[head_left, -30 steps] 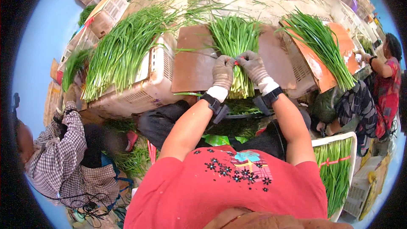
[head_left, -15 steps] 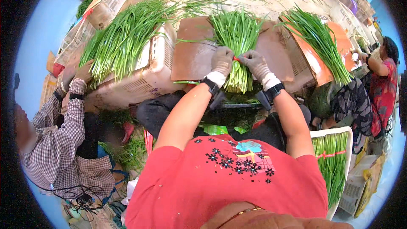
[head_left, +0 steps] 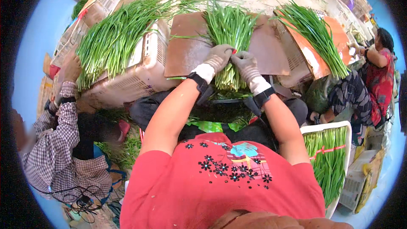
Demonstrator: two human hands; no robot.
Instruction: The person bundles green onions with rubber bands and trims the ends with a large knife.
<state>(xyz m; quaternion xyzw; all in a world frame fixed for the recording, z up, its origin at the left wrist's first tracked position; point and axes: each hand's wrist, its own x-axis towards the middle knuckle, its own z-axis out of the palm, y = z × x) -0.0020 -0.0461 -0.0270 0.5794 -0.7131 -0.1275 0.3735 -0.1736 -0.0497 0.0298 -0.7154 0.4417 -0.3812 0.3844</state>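
A bunch of garlic chives (head_left: pixel 231 27) lies across a brown board (head_left: pixel 186 34), leaf tips away from me and pale stems toward me. Both my hands wear light grey gloves and meet over the stems. My left hand (head_left: pixel 219 57) is closed at a red tie (head_left: pixel 234 51) round the bunch. Close beside it, my right hand (head_left: pixel 246 64) pinches at the same tie with thumb and fingers together. Most of the tie is hidden by my fingers.
Loose chives (head_left: pixel 116 38) cover a white crate (head_left: pixel 148 65) at left, near a co-worker's hand (head_left: pixel 73 68). More chives (head_left: pixel 316 38) lie on an orange board (head_left: pixel 339 38) at right. A white crate (head_left: pixel 348 144) by my right side holds red-tied chives. Another person (head_left: pixel 379 70) works far right.
My hands have come closer together over the red tie, covering more of it. At left, the co-worker's hand has drawn back from the chives. The whole view has shifted slightly.
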